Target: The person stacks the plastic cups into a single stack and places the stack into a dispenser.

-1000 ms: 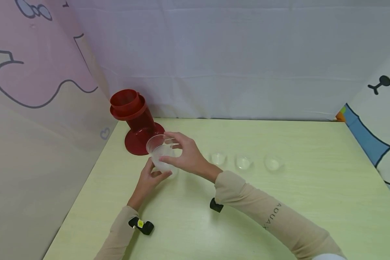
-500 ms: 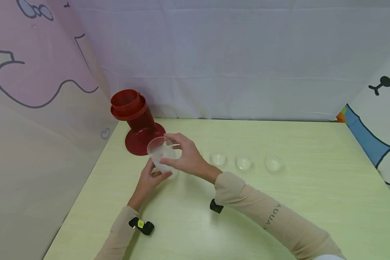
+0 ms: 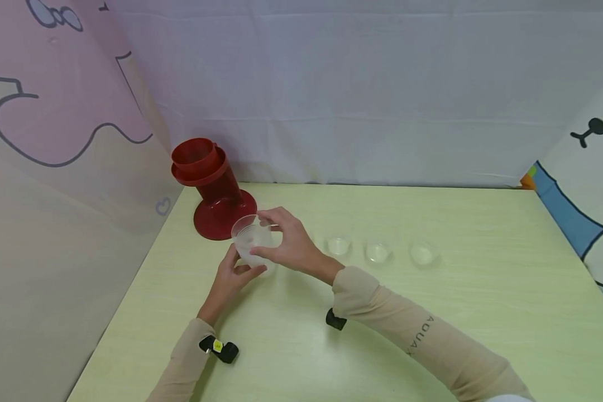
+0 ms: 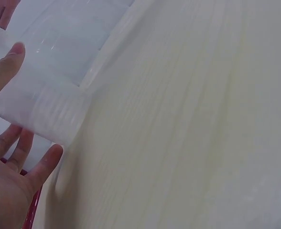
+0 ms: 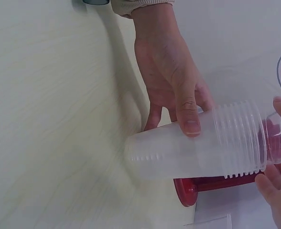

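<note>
My left hand (image 3: 231, 276) grips a nested stack of clear plastic cups (image 5: 178, 148) around its lower part, thumb on one side and fingers on the other. At the stack's mouth, my right hand (image 3: 293, 243) pinches the topmost cup (image 5: 276, 138) between thumb and fingers. That cup stands out past the ribbed rims of the others in the right wrist view, its lower part still inside the stack. The stack is tilted above the table. A red plastic cup holder (image 3: 218, 195) with a round base stands just behind it.
Three clear cups stand apart in a row on the pale table right of my hands: a left one (image 3: 338, 245), a middle one (image 3: 378, 252) and a right one (image 3: 424, 254). Printed cloth (image 3: 331, 100) hangs along the back and sides.
My right hand and the topmost cup have shifted slightly right and toward me. The left hand stays almost in place around the stack.
</note>
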Available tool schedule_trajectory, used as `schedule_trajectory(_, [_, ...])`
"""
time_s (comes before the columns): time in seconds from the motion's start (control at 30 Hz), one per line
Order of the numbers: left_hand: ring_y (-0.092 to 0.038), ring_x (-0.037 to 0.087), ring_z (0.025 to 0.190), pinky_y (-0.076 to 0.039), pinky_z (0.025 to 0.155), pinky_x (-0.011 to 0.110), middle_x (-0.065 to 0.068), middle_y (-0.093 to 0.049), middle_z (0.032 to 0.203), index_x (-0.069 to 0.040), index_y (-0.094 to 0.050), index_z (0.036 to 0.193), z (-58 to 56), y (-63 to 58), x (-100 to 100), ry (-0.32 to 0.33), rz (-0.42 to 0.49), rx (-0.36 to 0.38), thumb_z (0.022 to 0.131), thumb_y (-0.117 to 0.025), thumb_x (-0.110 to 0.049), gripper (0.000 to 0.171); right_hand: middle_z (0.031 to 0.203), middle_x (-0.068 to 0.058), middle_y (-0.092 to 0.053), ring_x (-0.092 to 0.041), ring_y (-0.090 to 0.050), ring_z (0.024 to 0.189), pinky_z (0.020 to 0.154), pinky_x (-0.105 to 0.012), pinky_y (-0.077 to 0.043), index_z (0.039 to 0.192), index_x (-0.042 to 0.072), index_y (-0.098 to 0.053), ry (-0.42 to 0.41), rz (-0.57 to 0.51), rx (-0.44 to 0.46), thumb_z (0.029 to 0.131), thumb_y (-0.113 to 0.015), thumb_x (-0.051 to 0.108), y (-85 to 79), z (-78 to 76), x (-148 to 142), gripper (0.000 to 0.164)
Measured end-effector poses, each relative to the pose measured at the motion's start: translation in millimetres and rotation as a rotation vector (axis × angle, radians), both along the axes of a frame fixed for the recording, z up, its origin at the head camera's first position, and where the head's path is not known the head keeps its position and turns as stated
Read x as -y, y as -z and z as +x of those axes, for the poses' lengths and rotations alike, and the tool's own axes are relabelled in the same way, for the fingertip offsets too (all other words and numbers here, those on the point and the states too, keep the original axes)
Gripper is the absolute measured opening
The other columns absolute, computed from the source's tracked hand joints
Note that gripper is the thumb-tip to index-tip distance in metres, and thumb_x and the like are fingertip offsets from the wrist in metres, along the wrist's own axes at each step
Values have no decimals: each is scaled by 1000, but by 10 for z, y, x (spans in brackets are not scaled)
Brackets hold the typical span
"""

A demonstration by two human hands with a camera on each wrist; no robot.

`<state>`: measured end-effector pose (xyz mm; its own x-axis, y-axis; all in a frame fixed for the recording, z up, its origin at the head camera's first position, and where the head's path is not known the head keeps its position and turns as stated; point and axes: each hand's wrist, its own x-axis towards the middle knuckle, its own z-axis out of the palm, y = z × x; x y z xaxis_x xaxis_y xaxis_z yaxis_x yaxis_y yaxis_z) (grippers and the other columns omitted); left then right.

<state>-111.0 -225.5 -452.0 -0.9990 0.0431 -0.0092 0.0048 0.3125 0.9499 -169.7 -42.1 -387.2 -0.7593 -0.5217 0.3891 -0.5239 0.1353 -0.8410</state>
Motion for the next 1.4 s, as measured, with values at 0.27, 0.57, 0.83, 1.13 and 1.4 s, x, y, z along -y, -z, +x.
schedule_trajectory(0.27, [-40,27,126,-48,94,39,6,-38,143,-20,-27,145,3,4,-3,-7,-3,17,84,-73,-22,76,122,-11,-55,-20,-52,110,93,-37,-49,129,0,-52,1,56,6,76,-81,18,29,9,-4,63])
schedule_trajectory(0.57, [-40,28,127,-47,94,42,7,-37,144,-20,-26,146,14,8,-10,-12,-15,15,84,-73,-24,78,129,-12,-54,-20,-51,115,94,-38,-48,131,0,-51,4,82,38,77,-79,17,59,33,-24,63])
schedule_trajectory(0.83, [-42,27,124,-48,93,39,6,-39,142,-20,-27,146,8,17,1,-9,-5,6,84,-74,-22,77,129,-8,-55,-18,-51,116,93,-29,-48,131,3,-52,9,105,46,79,-78,19,99,57,-41,61])
schedule_trajectory(1.13, [-44,27,120,-51,89,29,8,-41,139,-15,-30,144,10,32,15,-1,20,-20,83,-74,-18,76,122,-13,-57,-23,-55,106,87,-32,-52,126,-2,-55,32,55,10,82,-75,18,195,75,-53,53])
schedule_trajectory(1.4, [-47,30,117,-51,88,30,9,-40,140,-17,-28,145,5,31,11,3,21,-3,83,-74,-19,77,121,-9,-56,-20,-55,105,85,-34,-53,127,-1,-54,62,73,19,83,-74,20,211,107,-39,52])
